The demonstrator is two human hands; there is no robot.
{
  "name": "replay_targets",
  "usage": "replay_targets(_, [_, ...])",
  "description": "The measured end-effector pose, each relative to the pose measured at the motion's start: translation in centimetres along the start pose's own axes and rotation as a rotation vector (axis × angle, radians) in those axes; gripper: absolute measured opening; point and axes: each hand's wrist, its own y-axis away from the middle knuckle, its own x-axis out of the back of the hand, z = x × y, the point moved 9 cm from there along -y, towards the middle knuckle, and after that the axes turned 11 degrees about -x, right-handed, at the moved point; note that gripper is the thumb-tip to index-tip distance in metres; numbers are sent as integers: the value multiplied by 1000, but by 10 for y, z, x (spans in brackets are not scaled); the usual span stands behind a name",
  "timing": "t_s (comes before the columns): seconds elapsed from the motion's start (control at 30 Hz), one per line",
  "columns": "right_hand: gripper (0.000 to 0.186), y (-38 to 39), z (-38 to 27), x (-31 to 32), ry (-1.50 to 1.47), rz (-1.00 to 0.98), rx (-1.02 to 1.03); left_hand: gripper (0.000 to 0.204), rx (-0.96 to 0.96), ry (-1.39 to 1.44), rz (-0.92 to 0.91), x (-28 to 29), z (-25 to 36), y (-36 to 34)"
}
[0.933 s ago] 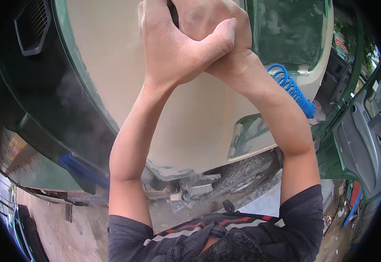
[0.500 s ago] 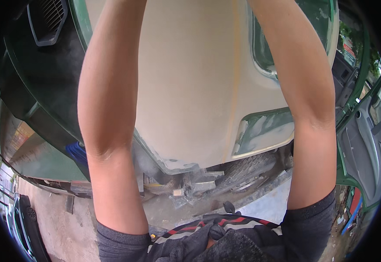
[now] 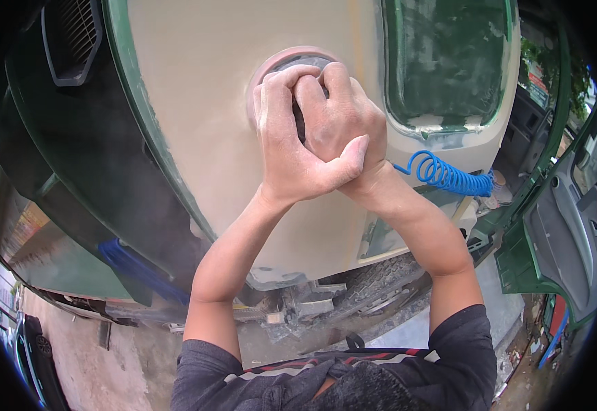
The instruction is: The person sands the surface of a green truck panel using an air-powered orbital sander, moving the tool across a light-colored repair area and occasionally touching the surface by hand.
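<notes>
Both my hands press a round sander (image 3: pixel 301 60) against the beige vehicle panel (image 3: pixel 202 151). Its pinkish disc rim and part of its dark body show past my fingers. Dust coats my left hand (image 3: pixel 279 140), whose fingers curl over the sander's left side while its thumb lies across the back of my right hand (image 3: pixel 345 122). My right hand wraps the sander's right side, its palm mostly hidden. From near my right wrist a coiled blue air hose (image 3: pixel 452 177) runs off to the right.
Green window-shaped recess (image 3: pixel 446 68) lies right of my hands. An open green-and-grey door (image 3: pixel 569 226) stands at far right. Dark green bodywork with a grille (image 3: pixel 72 41) is on the left. Below the panel are a tyre (image 3: pixel 380 281) and rubble; a dark car (image 3: pixel 42 363) sits lower left.
My forearms reached past the upper edge before. Now they have drawn back toward me and inward, bringing both hands, the sander and the coiled hose into view.
</notes>
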Motion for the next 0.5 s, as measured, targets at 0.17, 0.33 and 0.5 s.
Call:
replay_targets(0.17, [31,-34,7,-7,131,-188,-12,80,16,104,16,-10,-20,-48])
replay_targets(0.33, [9,-87,-5,-37,427,-280,157,73,-117,195,103,10,-27,-77])
replay_targets(0.5, [26,-122,-26,-35,103,66,198,69,-148,165,132,40,-41,-119])
